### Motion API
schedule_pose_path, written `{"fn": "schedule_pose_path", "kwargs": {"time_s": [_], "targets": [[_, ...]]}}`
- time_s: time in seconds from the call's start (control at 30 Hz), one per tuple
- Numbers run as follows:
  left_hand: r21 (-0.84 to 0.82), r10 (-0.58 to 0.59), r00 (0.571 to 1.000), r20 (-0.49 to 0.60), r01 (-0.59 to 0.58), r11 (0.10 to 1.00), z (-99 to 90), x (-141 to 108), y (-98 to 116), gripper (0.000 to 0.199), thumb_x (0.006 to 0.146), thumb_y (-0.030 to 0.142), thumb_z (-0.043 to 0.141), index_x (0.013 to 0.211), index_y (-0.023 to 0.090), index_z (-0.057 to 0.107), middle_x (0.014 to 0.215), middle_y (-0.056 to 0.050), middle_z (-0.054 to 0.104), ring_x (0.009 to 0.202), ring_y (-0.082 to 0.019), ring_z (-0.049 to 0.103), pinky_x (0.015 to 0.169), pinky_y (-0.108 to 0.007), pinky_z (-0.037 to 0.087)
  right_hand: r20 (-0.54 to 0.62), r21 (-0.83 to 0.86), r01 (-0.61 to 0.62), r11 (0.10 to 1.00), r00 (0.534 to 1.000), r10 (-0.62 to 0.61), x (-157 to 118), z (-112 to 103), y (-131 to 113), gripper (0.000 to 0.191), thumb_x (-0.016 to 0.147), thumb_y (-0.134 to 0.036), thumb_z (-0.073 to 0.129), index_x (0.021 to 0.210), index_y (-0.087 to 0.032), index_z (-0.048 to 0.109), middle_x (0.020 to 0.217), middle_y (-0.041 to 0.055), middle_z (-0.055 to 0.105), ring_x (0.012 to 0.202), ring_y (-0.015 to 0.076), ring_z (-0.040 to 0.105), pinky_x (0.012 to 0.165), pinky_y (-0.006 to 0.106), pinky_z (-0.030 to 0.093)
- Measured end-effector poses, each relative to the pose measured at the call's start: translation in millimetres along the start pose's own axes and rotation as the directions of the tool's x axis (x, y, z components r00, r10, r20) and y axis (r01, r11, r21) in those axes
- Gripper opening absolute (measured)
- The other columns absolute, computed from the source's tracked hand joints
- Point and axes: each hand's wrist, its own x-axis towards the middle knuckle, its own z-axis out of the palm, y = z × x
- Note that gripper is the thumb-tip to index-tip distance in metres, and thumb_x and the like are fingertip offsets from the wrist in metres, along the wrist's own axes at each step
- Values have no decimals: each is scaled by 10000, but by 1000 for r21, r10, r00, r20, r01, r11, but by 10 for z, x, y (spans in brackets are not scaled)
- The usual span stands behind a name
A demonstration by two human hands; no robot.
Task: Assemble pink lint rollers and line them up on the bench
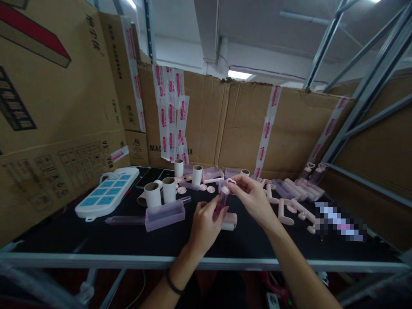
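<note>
Over the middle of the black table, my left hand [204, 223] wraps its fingers round an upright, slightly tilted see-through purple tube [220, 202]. A pale pink cap with a heart-shaped loop [231, 183] sits at the tube's upper end. My right hand [252, 198] pinches this loop from the right. Whether the cap is fully seated in the tube I cannot tell. Just behind my left hand lies a short pink cylinder [232, 219], partly hidden by the fingers. To the left stands a translucent purple box [165, 216].
Several cardboard tubes [152, 195] stand at the left, near a white power strip [107, 193]. Pink plastic parts [285, 212] are strewn at the right, by capped tubes [305, 189]. Cardboard walls [206, 116] close off the back and sides; a metal rail [128, 261] edges the front.
</note>
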Motion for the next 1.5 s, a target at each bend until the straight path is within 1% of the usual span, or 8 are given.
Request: {"fn": "schedule_pose_path", "kwargs": {"time_s": [0.23, 0.4, 0.63, 0.8, 1.03, 1.17, 1.3, 1.5], "targets": [[-15, 7, 999, 46, -6, 1000, -20, 18, 10, 236, 988, 282, 559, 1195, 219, 654, 963, -45, 760, 875, -219, 666, 830, -347, 487, 13, -3, 5, 1000, 1000, -5, -21, 63, 46, 236, 904, -433, 671, 866, -203, 635, 837, 10, 672, 812, 172, 637, 771, 285, 500], [3, 15, 996, 83, -15, 1000, -51, 74, 71, 160, 1010, 264, 500, 1022, 208, 648, 914, -43, 757, 846, -223, 669, 821, -366, 460, 71, -119, 32, 992, 997, -24, 23, 13, -24, 279, 922, -465, 635, 822, -204, 615, 793, 15, 665, 759, 179, 617, 720, 291, 477], [64, 20, 996, 86, -26, 998, -23, 100, 95, 95, 978, 211, 528, 920, 203, 603, 857, -41, 726, 799, -237, 614, 750, -361, 416, 141, -248, 76, 966, 989, -41, 81, -54, -122, 293, 933, -451, 617, 789, -195, 619, 762, 7, 646, 701, 158, 562, 651, 266, 416], [63, 37, 995, 96, -43, 997, -28, 110, 99, 89, 967, 174, 521, 912, 200, 586, 836, -41, 715, 788, -246, 597, 749, -367, 402, 182, -277, 102, 955, 982, -52, 114, -81, -124, 295, 940, -434, 607, 772, -191, 596, 716, -12, 591, 651, 136, 500, 598, 254, 360], [98, 38, 993, 109, -48, 994, -29, 115, 89, 95, 963, 148, 503, 926, 205, 569, 849, -38, 730, 764, -243, 610, 750, -373, 395, 234, -241, 104, 965, 971, -46, 147, -115, -122, 313, 929, -469, 616, 772, -201, 577, 765, -1, 634, 688, 151, 541, 628, 260, 394], [109, 27, 995, 100, -38, 993, -15, 143, 127, 88, 993, 199, 470, 984, 196, 558, 865, -53, 732, 768, -247, 638, 738, -368, 416, 190, -223, 105, 969, 980, -62, 163, -70, -63, 289, 928, -452, 617, 782, -203, 592, 749, -2, 630, 683, 153, 551, 632, 264, 412], [117, 5, 999, 46, -10, 993, 66, 205, 184, 177, 1039, 262, 394, 1119, 177, 527, 956, -88, 743, 788, -241, 673, 720, -353, 448, 117, -164, 72, 984, 992, -53, 168, -14, 3, 294, 903, -476, 643, 789, -208, 601, 752, 6, 650, 725, 173, 605, 685, 282, 464], [207, -44, 998, 48, 34, 978, 73, 307, 278, 210, 1047, 330, 374, 1075, 180, 518, 906, -111, 740, 849, -265, 712, 674, -325, 472, 23, -52, 30, 998, 999, -29, 169, -23, -91, 298, 870, -478, 689, 767, -210, 608, 776, 10, 647, 755, 171, 608, 714, 277, 476]]}}
